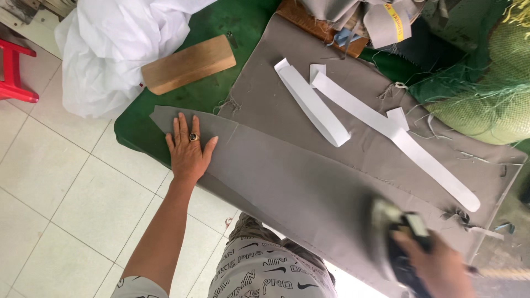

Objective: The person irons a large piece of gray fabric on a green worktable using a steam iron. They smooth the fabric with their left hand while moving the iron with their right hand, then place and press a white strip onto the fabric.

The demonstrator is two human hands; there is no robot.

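Grey cloth point(309, 182) flat on green desk point(210, 94); left hand point(189, 150) spread flat, pinning its pointed end. Right hand point(436, 265) clamped on iron point(395, 232), blurred, near cloth edge. Risk: cloth creeping or creasing under iron, white strips point(353, 116) catching heat

Bare grey fabric point(287, 171) between hands; white strips point(353, 110) crowd beyond.

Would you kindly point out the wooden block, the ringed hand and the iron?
wooden block point(189, 64), head view, middle of its top face.
left hand point(189, 150), head view, back of the hand.
iron point(398, 237), head view, blurred dark body.
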